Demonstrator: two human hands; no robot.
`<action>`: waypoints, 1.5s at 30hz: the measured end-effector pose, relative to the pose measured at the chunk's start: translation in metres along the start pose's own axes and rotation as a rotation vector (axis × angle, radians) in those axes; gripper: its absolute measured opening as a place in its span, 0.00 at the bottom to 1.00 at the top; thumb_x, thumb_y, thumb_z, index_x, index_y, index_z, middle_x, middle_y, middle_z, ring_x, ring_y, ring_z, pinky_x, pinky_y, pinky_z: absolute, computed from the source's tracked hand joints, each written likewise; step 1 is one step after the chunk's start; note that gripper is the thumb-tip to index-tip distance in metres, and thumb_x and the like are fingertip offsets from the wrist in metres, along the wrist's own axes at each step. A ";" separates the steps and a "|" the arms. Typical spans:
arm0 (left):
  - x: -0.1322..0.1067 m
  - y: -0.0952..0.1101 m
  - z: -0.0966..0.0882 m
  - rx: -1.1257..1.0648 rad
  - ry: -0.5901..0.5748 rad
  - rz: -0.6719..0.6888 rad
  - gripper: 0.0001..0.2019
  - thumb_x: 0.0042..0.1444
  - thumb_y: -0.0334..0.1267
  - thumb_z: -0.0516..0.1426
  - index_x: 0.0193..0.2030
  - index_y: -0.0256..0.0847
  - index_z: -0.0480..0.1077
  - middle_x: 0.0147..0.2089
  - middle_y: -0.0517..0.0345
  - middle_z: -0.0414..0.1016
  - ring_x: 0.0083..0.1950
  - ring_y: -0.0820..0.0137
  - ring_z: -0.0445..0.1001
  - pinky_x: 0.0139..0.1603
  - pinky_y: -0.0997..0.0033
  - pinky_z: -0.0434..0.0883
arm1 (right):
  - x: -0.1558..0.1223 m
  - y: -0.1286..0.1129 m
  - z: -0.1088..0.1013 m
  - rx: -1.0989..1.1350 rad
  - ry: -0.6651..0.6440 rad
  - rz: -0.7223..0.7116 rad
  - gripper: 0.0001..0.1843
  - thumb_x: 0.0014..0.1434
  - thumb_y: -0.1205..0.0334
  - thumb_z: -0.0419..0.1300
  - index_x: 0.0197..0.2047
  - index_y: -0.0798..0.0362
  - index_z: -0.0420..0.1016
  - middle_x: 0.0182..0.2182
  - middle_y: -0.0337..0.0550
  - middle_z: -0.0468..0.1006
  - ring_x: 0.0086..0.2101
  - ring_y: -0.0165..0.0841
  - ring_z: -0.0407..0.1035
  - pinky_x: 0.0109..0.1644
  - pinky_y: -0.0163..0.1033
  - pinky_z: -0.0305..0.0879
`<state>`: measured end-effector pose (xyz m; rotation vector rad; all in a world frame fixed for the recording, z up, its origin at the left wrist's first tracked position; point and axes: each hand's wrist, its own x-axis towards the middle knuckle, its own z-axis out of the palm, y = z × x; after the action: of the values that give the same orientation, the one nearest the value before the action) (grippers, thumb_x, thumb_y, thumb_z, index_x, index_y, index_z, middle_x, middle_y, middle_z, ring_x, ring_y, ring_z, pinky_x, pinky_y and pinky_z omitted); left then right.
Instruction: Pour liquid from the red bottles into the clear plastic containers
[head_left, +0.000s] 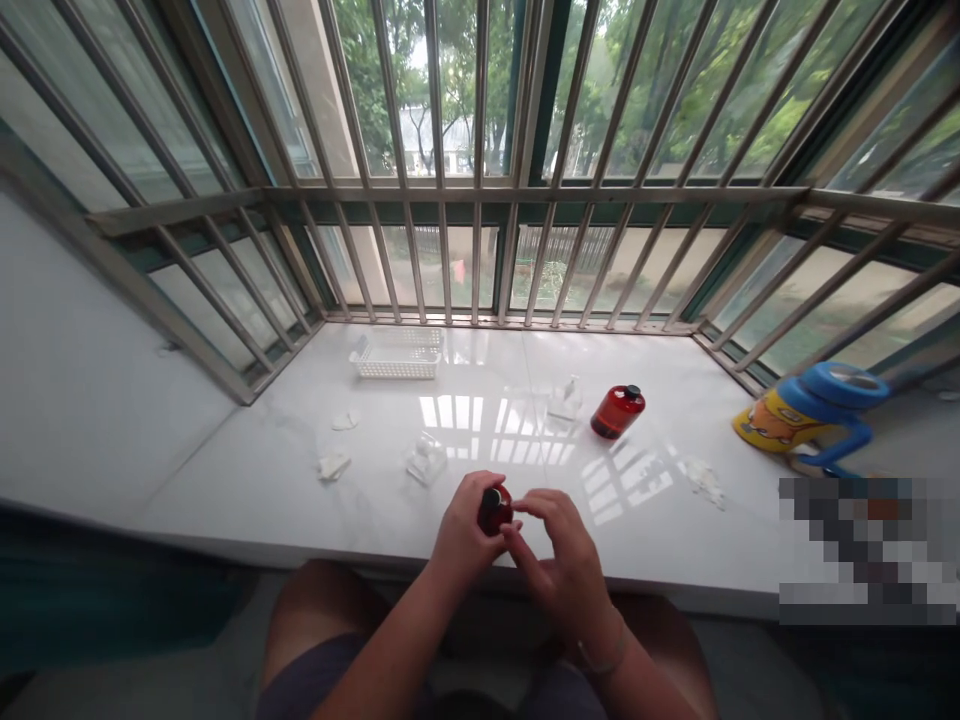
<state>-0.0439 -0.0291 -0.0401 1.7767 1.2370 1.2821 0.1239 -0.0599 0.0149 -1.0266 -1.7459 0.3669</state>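
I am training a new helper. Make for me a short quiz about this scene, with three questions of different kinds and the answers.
1. True or false: the left hand holds a red bottle.
2. Which thing stands nearer to the white basket: A) the blue and yellow cup, or B) the glass bottle with a pump?
3. Fill the gap: the cap of the other red bottle is ____.

Key: 1 true; 2 B; 3 black.
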 end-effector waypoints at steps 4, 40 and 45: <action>-0.003 -0.004 0.004 0.019 0.060 -0.093 0.34 0.56 0.35 0.69 0.68 0.48 0.66 0.62 0.49 0.77 0.59 0.56 0.81 0.60 0.50 0.80 | 0.018 0.004 0.024 -0.002 -0.064 0.027 0.15 0.68 0.60 0.67 0.57 0.46 0.75 0.51 0.50 0.79 0.51 0.44 0.75 0.54 0.51 0.77; 0.001 0.002 -0.001 0.037 0.024 -0.067 0.21 0.63 0.39 0.65 0.62 0.45 0.69 0.59 0.50 0.78 0.59 0.58 0.81 0.61 0.53 0.79 | 0.007 0.016 0.036 -0.098 -0.049 0.004 0.13 0.69 0.63 0.67 0.56 0.45 0.78 0.50 0.50 0.80 0.50 0.44 0.74 0.55 0.54 0.78; 0.001 0.001 0.001 0.042 0.033 -0.070 0.21 0.63 0.37 0.63 0.62 0.44 0.69 0.58 0.49 0.78 0.58 0.58 0.81 0.60 0.53 0.80 | 0.010 0.015 0.036 -0.099 -0.027 -0.018 0.09 0.69 0.62 0.66 0.52 0.45 0.80 0.46 0.49 0.82 0.47 0.44 0.76 0.52 0.54 0.78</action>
<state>-0.0431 -0.0284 -0.0394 1.7319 1.3419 1.2595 0.0982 -0.0355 -0.0041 -1.0793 -1.8118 0.2868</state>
